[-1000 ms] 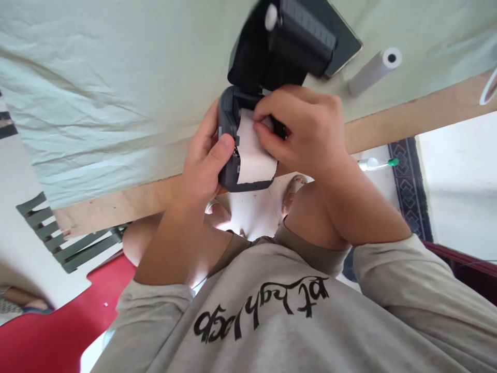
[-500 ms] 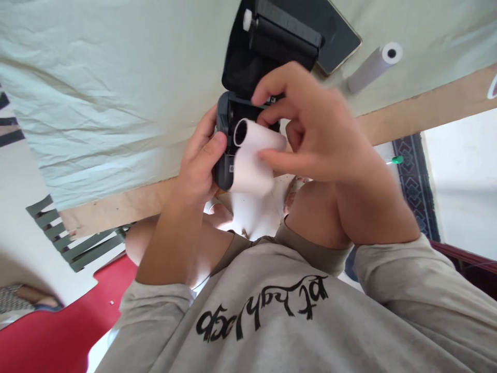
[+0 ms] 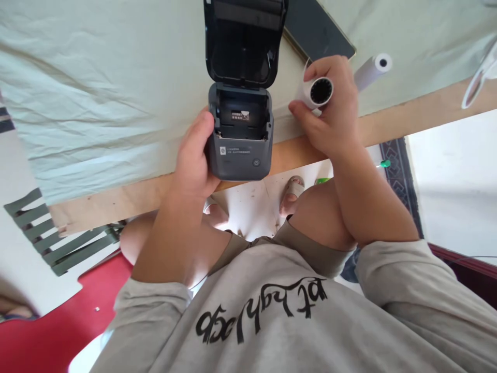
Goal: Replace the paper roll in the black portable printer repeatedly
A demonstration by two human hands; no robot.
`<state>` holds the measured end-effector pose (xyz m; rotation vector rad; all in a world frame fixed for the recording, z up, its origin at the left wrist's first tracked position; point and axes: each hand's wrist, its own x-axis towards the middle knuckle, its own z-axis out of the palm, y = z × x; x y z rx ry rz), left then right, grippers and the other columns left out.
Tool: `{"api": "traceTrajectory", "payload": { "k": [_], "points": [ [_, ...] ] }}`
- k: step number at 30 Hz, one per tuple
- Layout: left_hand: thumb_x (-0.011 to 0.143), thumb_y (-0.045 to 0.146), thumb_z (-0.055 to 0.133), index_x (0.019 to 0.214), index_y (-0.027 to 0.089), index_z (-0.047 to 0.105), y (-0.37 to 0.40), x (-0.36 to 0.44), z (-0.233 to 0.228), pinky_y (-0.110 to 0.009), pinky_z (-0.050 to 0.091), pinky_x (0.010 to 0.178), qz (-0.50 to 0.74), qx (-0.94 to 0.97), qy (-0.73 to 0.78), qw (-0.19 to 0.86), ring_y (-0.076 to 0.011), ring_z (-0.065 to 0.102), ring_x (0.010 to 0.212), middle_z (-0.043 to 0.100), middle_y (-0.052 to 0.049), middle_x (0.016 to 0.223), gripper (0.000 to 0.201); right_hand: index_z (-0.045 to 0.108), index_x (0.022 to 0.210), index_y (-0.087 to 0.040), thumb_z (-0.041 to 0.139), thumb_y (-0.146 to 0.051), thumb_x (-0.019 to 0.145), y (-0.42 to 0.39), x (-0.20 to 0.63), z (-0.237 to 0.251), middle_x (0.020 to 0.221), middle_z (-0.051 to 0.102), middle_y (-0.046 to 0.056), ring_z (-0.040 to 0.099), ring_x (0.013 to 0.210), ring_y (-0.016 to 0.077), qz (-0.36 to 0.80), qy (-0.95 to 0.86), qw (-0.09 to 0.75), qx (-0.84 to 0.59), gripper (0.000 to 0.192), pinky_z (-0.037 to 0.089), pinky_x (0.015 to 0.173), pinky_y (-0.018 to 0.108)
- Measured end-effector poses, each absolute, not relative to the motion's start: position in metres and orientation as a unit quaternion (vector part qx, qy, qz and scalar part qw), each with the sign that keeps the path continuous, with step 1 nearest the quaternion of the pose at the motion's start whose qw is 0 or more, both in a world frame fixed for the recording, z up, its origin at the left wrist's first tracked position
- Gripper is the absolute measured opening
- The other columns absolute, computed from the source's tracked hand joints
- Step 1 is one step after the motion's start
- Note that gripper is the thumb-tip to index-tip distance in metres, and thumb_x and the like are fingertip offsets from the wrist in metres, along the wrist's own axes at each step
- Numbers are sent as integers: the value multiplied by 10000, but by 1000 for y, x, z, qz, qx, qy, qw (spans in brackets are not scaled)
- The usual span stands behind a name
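My left hand [image 3: 194, 158] grips a dark grey portable label printer [image 3: 241, 158] by its left side, above the table's front edge. Its black lid [image 3: 244, 44] is swung fully back, and the paper bay shows a small printed label inside with no roll in it. To the right of the printer, my right hand [image 3: 334, 103] is closed around a white paper roll [image 3: 310, 93], whose dark hollow core faces me. A second white roll [image 3: 367, 73], slimmer in the core, lies on the table just beyond my right hand.
A dark phone-like slab [image 3: 320, 31] lies behind the right hand. Glasses [image 3: 479, 75] rest near the right table edge. A pale green cloth [image 3: 97, 93] covers the wooden-edged table [image 3: 112, 202]. A red chair [image 3: 58, 331] stands at lower left.
My right hand has lifted the paper roll out of the printer bay and carried it right. The printer has turned to face me more squarely, still in my left hand.
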<state>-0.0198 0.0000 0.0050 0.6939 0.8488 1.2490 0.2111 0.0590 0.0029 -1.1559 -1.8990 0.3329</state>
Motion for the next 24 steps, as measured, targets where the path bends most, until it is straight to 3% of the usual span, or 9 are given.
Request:
{"api": "traceTrajectory", "payload": {
  "k": [4,6,8,11,14,19,24],
  "points": [
    [928,472,571,1047,224,699,-2,-22,4,-396,572,843,558,323,361,674,-250,693,992,742,-40,1048,303,506,1161,-311,788,-251,649,60,213,-4,1088,657,40,618,851,263,122,-769,316,-543,587,513,796,453],
    [934,475,569,1053,222,693,-2,-22,3,-405,571,863,563,327,358,670,-249,694,1000,741,-39,1044,307,458,1277,-308,797,-305,652,56,217,2,1153,658,66,649,925,294,114,-782,310,-528,711,526,810,475],
    [928,496,577,1064,229,684,-2,-22,2,-432,560,925,565,334,361,663,-270,684,1076,740,-43,1050,318,443,1343,-280,737,-368,744,49,225,13,1195,637,88,653,1046,301,89,-798,369,-468,673,520,887,487],
    [912,525,598,1055,243,677,-1,-20,1,-456,542,983,565,347,370,651,-304,640,1202,739,-49,1052,326,548,1281,-295,602,-335,890,46,246,24,1151,599,62,634,1042,270,2,-761,468,-450,397,495,924,475],
    [895,536,616,1019,252,680,1,-18,1,-453,544,980,563,359,377,641,-315,619,1235,739,-48,1048,316,566,1261,-379,627,-274,886,54,272,15,1163,569,34,567,1116,300,-29,-711,454,-536,395,475,979,518],
    [899,494,619,1047,245,700,3,-17,-3,-456,537,1003,566,386,360,633,-308,634,1204,729,-51,1038,301,593,1226,-346,690,-399,838,71,295,-7,1176,565,83,528,1132,350,75,-703,409,-577,403,407,1061,667],
    [921,480,595,1097,225,695,5,-18,-11,-442,540,1010,585,395,342,620,-255,684,1084,728,-45,1058,326,483,1382,-432,595,-604,856,62,276,13,1290,570,37,498,1304,361,298,-746,366,-471,565,559,923,595]
  ]
}}
